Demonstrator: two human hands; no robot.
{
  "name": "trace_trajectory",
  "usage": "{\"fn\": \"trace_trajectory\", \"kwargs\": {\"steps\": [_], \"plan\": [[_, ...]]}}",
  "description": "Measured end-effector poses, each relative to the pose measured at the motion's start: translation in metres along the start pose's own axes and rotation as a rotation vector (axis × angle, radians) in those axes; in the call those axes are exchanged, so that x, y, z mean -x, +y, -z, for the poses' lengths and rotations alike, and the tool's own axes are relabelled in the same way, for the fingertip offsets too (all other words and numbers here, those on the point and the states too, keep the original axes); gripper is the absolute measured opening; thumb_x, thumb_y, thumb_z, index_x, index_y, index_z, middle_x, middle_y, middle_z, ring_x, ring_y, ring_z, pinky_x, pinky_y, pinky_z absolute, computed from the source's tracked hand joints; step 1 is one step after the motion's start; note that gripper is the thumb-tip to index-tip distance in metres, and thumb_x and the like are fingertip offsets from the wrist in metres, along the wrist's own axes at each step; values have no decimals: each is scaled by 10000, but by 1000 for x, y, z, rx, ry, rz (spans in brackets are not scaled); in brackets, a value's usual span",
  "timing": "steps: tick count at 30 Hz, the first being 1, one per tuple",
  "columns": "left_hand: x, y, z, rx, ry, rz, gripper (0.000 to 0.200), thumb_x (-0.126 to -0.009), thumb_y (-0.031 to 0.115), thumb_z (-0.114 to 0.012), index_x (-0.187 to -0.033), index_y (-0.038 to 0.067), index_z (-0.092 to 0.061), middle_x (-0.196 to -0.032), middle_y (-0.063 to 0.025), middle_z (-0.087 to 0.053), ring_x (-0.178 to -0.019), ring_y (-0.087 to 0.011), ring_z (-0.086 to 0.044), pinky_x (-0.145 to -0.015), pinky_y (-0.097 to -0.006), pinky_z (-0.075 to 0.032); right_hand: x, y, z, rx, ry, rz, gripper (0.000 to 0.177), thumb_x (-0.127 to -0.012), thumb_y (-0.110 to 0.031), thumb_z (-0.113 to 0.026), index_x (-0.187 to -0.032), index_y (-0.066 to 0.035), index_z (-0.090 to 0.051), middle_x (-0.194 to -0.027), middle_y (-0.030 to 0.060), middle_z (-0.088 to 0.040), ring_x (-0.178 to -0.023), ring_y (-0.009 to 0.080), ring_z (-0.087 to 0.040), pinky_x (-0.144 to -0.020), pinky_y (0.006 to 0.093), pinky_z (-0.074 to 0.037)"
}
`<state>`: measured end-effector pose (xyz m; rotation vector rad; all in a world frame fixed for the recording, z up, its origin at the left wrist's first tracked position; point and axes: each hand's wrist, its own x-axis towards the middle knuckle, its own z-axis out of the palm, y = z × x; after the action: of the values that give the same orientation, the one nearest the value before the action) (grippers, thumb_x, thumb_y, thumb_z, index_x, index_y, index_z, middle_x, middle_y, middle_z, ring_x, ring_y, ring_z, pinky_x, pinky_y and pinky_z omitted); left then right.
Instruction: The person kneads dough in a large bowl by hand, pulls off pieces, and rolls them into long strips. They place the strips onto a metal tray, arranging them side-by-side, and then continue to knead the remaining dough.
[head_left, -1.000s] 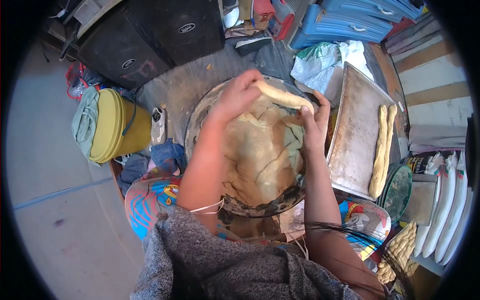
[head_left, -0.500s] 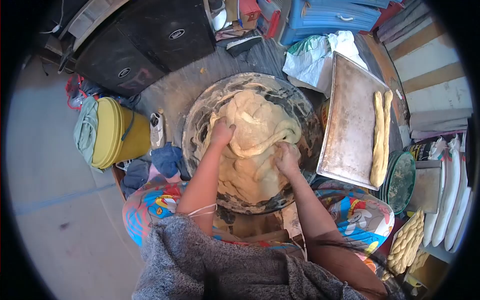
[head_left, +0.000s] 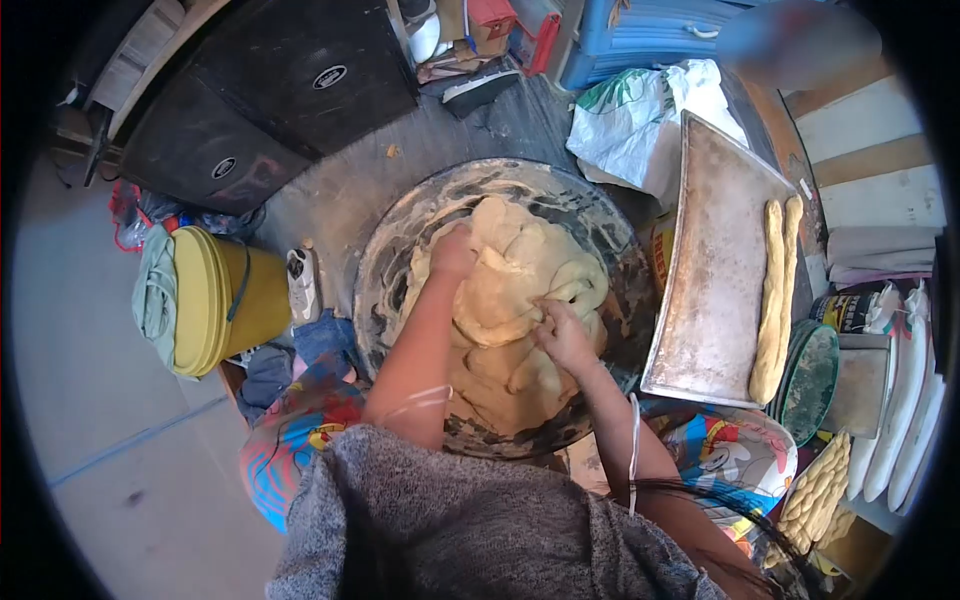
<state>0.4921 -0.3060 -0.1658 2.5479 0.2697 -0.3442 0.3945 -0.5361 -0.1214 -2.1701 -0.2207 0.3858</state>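
Observation:
A big mass of pale dough [head_left: 515, 270] fills the middle of a wide dark basin [head_left: 620, 250] smeared with flour and dough. My left hand [head_left: 455, 252] is closed on the dough's upper left side, its fingertips partly sunk out of sight. On the lower right, my right hand [head_left: 565, 335] has its fingers curled into the dough's edge, just below a thick folded loop. The lower part of the dough looks looser and lumpier than the folded top.
Right of the basin, a metal tray [head_left: 705, 270] holds a long twisted dough strip [head_left: 775, 300]. Beyond it are a green round container [head_left: 810, 385] and braided dough pieces [head_left: 815, 490]. A yellow bucket [head_left: 225, 300] stands left; black cabinets [head_left: 290, 80] stand behind.
My left hand has pushed up and forward over the dough. The right hand has shifted slightly left and down. The dough's top fold has spread, and the whole view has shifted a little.

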Motion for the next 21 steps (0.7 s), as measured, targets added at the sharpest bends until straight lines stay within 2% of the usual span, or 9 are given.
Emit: {"fn": "trace_trajectory", "kwargs": {"steps": [4,6,7,9,11,14,16,18,21], "plan": [[55,11,24,292,-142,74,364,-647,135,-681,-973,35,-554,-894,-169,-624,-855,-299,-605,-745,-370,-463,-2,3,-6,-155,-22,-25,374,-773,-95,-590,-1132,-19,-519,-1054,180,-559,-992,287,-536,-834,344,-443],[83,11,28,555,-329,64,283,-655,40,-655,-907,24,-528,-796,-39,-561,-736,-156,-531,-650,-282,-428,-4,-1,-7,-302,-29,-93,370,-786,-104,-585,-1136,-8,-515,-1065,179,-564,-993,256,-541,-810,324,-455],[97,14,33,548,-322,63,283,-655,40,-655,-907,24,-528,-796,-39,-561,-736,-156,-531,-650,-282,-428,-6,1,-11,-347,-47,-141,414,-802,-133,-591,-1177,-2,-476,-1099,178,-550,-992,244,-544,-790,329,-468],[124,20,39,644,-536,86,281,-649,20,-650,-906,35,-536,-801,-4,-548,-738,-108,-504,-652,-243,-412,-3,-5,-16,-398,-64,-180,463,-817,-161,-597,-1219,4,-438,-1133,177,-536,-990,231,-546,-770,335,-481],[152,24,40,599,-569,48,274,-649,11,-648,-897,38,-534,-807,-5,-550,-742,-108,-506,-665,-236,-409,4,-21,-25,-1000,-152,-685,498,-850,-180,-591,-1274,-19,-386,-1092,129,-542,-954,213,-572,-744,307,-501],[184,19,37,600,-568,19,261,-656,-32,-625,-884,47,-524,-827,-5,-556,-766,-101,-512,-697,-214,-398,11,-25,-44,-711,-162,-648,540,-861,-222,-590,-1296,-15,-346,-1105,119,-535,-941,204,-580,-662,295,-524],[203,16,44,1027,-507,34,258,-649,-1,-618,-883,41,-517,-842,-22,-562,-786,-107,-525,-699,-238,-412,12,-19,-49,-857,-266,-621,582,-845,-220,-608,-1305,-8,-320,-1129,121,-518,-921,214,-573,-640,309,-518],[210,11,60,1025,-517,-10,254,-648,-22,-598,-875,51,-508,-842,-6,-559,-786,-85,-516,-689,-222,-407,10,-16,-44,-995,-369,-584,626,-829,-218,-627,-1313,-1,-294,-1153,123,-500,-901,225,-565,-618,323,-512],[217,-7,75,837,-622,-58,248,-649,-12,-586,-881,49,-522,-854,-26,-582,-800,-115,-539,-705,-244,-420,-3,-23,-17,-1115,-89,-505,524,-847,-181,-597,-1279,-14,-351,-1038,90,-530,-777,167,-553,-547,264,-480]]}}
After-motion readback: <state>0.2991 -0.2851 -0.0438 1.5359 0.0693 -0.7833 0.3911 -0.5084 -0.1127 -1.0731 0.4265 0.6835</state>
